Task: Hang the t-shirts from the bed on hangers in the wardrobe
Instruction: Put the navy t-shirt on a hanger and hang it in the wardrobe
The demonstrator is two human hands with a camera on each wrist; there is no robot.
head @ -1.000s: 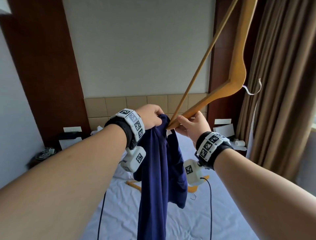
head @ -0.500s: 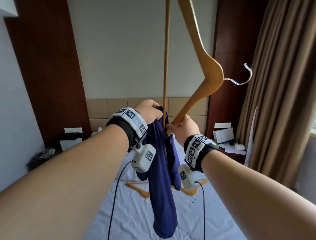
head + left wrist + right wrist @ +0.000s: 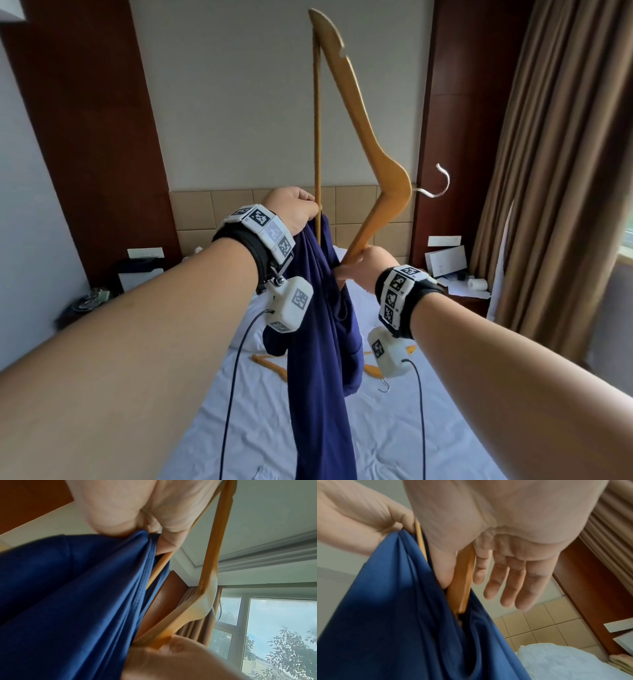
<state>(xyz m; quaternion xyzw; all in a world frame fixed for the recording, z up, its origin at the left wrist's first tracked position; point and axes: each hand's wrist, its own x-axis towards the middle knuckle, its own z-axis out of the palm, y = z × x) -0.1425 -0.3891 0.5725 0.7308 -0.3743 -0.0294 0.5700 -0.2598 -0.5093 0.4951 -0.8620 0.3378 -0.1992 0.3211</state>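
Wooden hanger point(image 3: 359, 113) now stands almost on end in your head view, one arm tip up near the ceiling, the metal hook point(image 3: 436, 185) pointing right; a second ago it leaned far to the right, so you have swung it upright to feed its lower arm into the navy t-shirt point(image 3: 318, 342). Your left hand point(image 3: 294, 212) is clenched on the bunched neckline beside the hanger's thin bar, and your right hand point(image 3: 359, 270) grips the lower arm end against the cloth. The shirt hangs free above the bed point(image 3: 428, 428), not yet on the hanger and nowhere near a wardrobe, which I cannot see. Count: one t-shirt, one hanger in hand, and orange wood on the sheet behind the shirt, seemingly one spare hanger point(image 3: 270, 365), perhaps two.

From your left wrist, fingers point(image 3: 164, 543) pinch the ribbed collar of the t-shirt point(image 3: 68, 595), and the hanger point(image 3: 205, 588) bar passes just behind the cloth.

From your right wrist, thumb and forefinger clamp the hanger point(image 3: 462, 588) end, already slipped between folds of the t-shirt point(image 3: 385, 615); the other three fingers point(image 3: 513, 582) spread loose. Threading looks barely begun.
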